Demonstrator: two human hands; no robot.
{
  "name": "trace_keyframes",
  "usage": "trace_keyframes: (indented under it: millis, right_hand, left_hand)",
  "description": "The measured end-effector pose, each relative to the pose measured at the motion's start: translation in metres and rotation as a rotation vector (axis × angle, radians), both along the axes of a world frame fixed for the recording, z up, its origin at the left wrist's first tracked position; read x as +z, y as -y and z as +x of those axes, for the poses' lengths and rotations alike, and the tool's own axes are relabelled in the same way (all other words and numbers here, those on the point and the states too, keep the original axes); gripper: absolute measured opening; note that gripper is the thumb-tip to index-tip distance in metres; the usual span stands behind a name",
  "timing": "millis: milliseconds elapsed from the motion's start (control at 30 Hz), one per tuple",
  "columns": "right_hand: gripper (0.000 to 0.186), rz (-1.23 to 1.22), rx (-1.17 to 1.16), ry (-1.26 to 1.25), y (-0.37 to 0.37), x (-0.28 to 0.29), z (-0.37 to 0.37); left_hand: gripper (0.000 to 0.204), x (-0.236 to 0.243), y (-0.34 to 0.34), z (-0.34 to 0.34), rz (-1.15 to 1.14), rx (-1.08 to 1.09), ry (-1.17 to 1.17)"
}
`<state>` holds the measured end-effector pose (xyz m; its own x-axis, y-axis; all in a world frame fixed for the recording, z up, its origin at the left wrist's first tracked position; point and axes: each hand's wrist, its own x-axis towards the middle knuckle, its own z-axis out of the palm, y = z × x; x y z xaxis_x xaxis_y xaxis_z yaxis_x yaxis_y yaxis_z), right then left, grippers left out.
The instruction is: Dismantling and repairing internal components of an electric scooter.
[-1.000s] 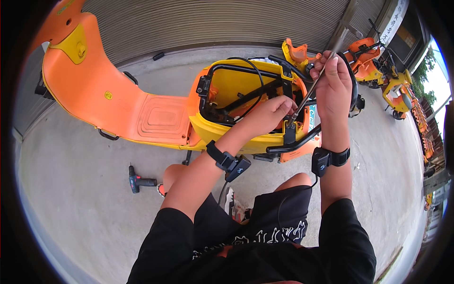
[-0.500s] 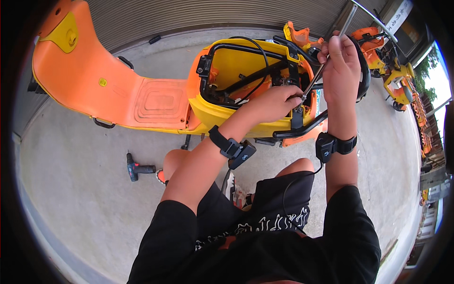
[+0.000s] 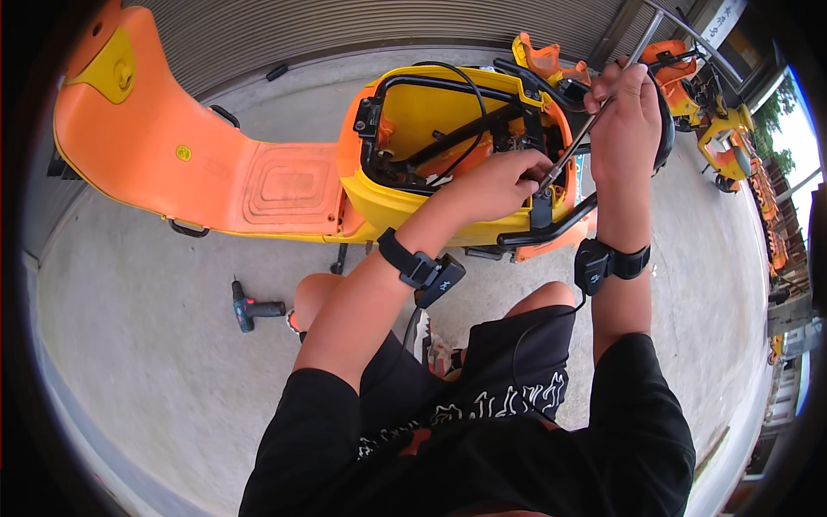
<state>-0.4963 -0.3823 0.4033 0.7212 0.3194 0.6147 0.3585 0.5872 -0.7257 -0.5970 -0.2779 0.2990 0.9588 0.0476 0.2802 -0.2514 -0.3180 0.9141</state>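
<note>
A long silver T-handle socket wrench (image 3: pixel 579 142) slants down to the rear end of an orange and yellow scooter body (image 3: pixel 388 205). My right hand (image 3: pixel 629 121) is closed around its shaft, below the crossbar. My left hand (image 3: pixel 504 185) is closed, thumb and fingers pinching the wrench's lower end next to a black bracket (image 3: pixel 541 214) on the frame. The fastener under the socket, if any, is hidden by my fingers. Beside the left hand, the body's open compartment shows black frame tubes (image 3: pixel 435 155) and a looped black cable (image 3: pixel 481 95).
A cordless drill (image 3: pixel 250 307) lies on the concrete floor (image 3: pixel 155 345) at the left. Behind the scooter runs a ribbed shutter wall (image 3: pixel 345 30). More orange and yellow scooters (image 3: pixel 724 155) stand at the right. A black grab rail (image 3: pixel 551 231) sticks out near my right forearm.
The wrench's crossbar has shifted slightly right, and my right hand has turned a little on the shaft. My left hand stays at the lower end.
</note>
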Motion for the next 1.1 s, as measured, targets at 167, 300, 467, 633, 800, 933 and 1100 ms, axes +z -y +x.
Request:
trace_keyframes:
  millis: [167,300,467,633,800,933,1100]
  right_hand:
    - [0.034,-0.041,-0.004,-0.002,0.002,0.002,-0.006]
    - [0.033,-0.074,0.088,0.033,0.010,0.003,-0.008]
    - [0.027,-0.034,0.035,-0.041,0.005,0.003,-0.005]
    - [0.031,-0.021,-0.049,0.070,0.000,0.000,-0.005]
    - [0.037,-0.048,0.004,0.034,0.007,0.001,-0.003]
    - [0.033,-0.009,0.027,0.002,0.008,0.001,-0.001]
    - [0.028,0.020,-0.014,0.037,0.003,0.000,-0.002]
  left_hand:
    - [0.033,0.000,-0.001,-0.003,-0.003,0.005,-0.002]
    - [0.039,0.000,-0.001,-0.003,0.079,0.016,0.028]
    - [0.045,0.001,-0.002,-0.003,0.097,-0.002,0.033]
    - [0.045,0.001,-0.001,-0.005,0.086,0.007,0.031]
    - [0.043,0.001,-0.001,-0.004,0.049,-0.019,0.040]
    - [0.042,0.001,-0.001,-0.005,0.067,-0.011,0.021]
    - [0.043,0.001,-0.002,-0.003,0.071,-0.016,0.002]
